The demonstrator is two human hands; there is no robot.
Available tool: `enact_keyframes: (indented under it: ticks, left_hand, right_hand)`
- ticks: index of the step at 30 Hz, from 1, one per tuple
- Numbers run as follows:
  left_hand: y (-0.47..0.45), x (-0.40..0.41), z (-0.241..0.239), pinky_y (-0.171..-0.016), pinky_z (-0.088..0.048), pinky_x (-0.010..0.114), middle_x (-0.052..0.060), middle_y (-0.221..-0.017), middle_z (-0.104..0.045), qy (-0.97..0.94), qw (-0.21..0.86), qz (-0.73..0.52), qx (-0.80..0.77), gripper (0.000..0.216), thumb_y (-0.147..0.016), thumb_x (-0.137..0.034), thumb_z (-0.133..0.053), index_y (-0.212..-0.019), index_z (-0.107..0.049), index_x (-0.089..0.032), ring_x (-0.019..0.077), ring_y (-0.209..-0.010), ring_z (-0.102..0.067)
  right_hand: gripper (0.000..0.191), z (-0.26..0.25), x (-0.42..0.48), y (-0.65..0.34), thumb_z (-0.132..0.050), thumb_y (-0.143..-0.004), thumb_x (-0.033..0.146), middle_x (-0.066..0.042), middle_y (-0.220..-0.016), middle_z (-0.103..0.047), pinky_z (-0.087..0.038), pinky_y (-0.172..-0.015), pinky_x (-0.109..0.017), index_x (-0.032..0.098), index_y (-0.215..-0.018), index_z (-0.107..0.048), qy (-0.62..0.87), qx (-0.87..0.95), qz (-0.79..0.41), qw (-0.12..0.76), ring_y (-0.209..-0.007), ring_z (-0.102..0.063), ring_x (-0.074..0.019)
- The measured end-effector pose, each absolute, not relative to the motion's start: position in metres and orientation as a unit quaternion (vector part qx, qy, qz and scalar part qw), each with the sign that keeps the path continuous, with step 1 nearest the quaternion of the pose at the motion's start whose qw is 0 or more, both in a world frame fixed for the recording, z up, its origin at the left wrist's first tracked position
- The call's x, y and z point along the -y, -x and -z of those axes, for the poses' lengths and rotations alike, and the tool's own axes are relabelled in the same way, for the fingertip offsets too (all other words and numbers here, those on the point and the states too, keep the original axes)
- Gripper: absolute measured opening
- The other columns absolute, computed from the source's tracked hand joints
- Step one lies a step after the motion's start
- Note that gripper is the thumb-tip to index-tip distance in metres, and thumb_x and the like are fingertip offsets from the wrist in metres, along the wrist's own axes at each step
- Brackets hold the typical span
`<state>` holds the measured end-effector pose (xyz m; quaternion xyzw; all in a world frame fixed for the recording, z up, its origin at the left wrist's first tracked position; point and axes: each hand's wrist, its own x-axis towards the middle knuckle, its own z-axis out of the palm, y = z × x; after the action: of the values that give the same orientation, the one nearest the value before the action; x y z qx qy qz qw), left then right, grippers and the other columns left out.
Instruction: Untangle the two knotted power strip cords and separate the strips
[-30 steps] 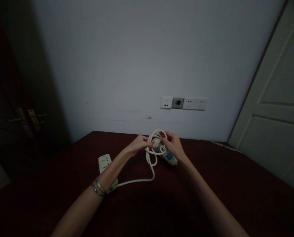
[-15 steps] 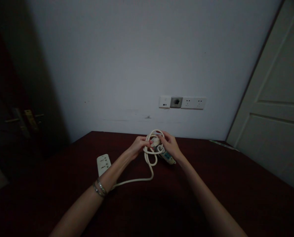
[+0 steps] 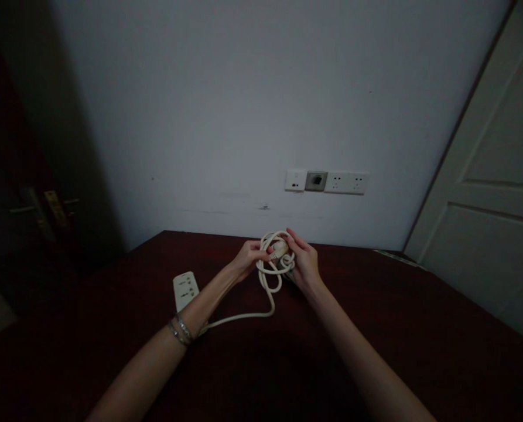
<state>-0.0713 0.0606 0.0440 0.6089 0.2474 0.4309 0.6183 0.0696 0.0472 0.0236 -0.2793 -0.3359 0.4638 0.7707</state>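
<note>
Above the far part of a dark red table [image 3: 410, 328], both hands meet on a coiled white cable [image 3: 269, 280]. My left hand [image 3: 249, 258] pinches the coil and the white plug [image 3: 280, 248] from the left. My right hand [image 3: 304, 262] wraps round the coil from the right and covers the small power strip that it holds. The loose cable runs down and left along the table to a second white power strip [image 3: 185, 289], which lies flat beside my left forearm.
On the white wall behind sits a row of wall sockets [image 3: 327, 181]. A white door [image 3: 494, 199] stands at the right, a dark door with a brass handle [image 3: 53, 208] at the left. A thin flat object [image 3: 393, 258] lies at the table's far right edge.
My right hand has turned and closed over the small power strip, hiding its blue-marked face. The coil has drawn tighter between the hands. The camera shifted slightly.
</note>
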Motion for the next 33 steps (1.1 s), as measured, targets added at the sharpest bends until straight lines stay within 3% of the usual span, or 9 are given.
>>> enact_keyframes:
  ticks: [4,15,21,24,27,33]
  left_hand:
    - [0.072,-0.062,-0.041,-0.054,-0.041,0.025,0.004,-0.053,-0.064,-0.603,0.63,-0.43,-0.234,0.017,-0.046,-0.013,-0.058,-0.062,-0.062,-0.009,0.0146,-0.049,-0.056]
    - [0.08,-0.066,-0.043,-0.054,-0.042,0.025,0.004,-0.054,-0.064,-0.627,0.636,-0.4,-0.207,0.018,-0.045,-0.011,-0.062,-0.063,-0.062,-0.009,0.014,-0.049,-0.057]
    - [0.076,-0.063,-0.043,-0.06,-0.045,0.029,0.008,-0.062,-0.067,-0.583,0.663,-0.417,-0.214,0.021,-0.052,-0.014,-0.062,-0.072,-0.062,-0.008,0.0175,-0.055,-0.061]
    - [0.075,-0.063,-0.041,-0.065,-0.047,0.032,0.008,-0.066,-0.068,-0.563,0.675,-0.427,-0.213,0.024,-0.052,-0.013,-0.062,-0.075,-0.062,-0.009,0.0193,-0.06,-0.063]
    - [0.075,-0.063,-0.041,-0.069,-0.048,0.033,0.008,-0.068,-0.069,-0.558,0.676,-0.431,-0.212,0.027,-0.052,-0.012,-0.064,-0.078,-0.061,-0.01,0.0199,-0.064,-0.065]
    - [0.075,-0.057,-0.051,-0.058,-0.045,0.026,0.006,-0.067,-0.067,-0.615,0.633,-0.395,-0.255,0.029,-0.053,-0.011,-0.061,-0.081,-0.06,-0.01,0.0173,-0.059,-0.062]
  right_hand:
    - [0.035,-0.029,-0.044,-0.069,-0.069,-0.061,0.012,-0.005,-0.079,-0.072,-0.055,-0.063,-0.026,0.015,-0.096,-0.068,0.277,0.274,-0.518,0.761,-0.066,-0.066,-0.0157]
    - [0.026,-0.036,-0.039,-0.066,-0.066,-0.062,0.008,-0.005,-0.077,-0.072,-0.055,-0.061,-0.025,0.016,-0.087,-0.069,0.285,0.271,-0.548,0.738,-0.064,-0.066,-0.0148]
    - [0.039,-0.041,-0.038,-0.077,-0.075,-0.06,0.022,-0.005,-0.087,-0.071,-0.052,-0.061,-0.024,0.017,-0.098,-0.068,0.316,0.364,-0.515,0.708,-0.069,-0.065,-0.0149]
    - [0.042,-0.043,-0.037,-0.082,-0.073,-0.062,0.034,-0.005,-0.079,-0.07,-0.048,-0.054,-0.024,0.015,-0.099,-0.068,0.353,0.424,-0.522,0.651,-0.061,-0.061,-0.0144]
    - [0.046,-0.043,-0.037,-0.084,-0.065,-0.069,0.048,-0.004,-0.072,-0.068,-0.044,-0.049,-0.022,0.015,-0.101,-0.068,0.393,0.491,-0.43,0.647,-0.057,-0.057,-0.0139]
    - [0.048,-0.041,-0.038,-0.088,-0.065,-0.066,0.054,-0.004,-0.066,-0.067,-0.041,-0.05,-0.024,0.01,-0.086,-0.072,0.449,0.512,-0.328,0.655,-0.055,-0.056,-0.0147]
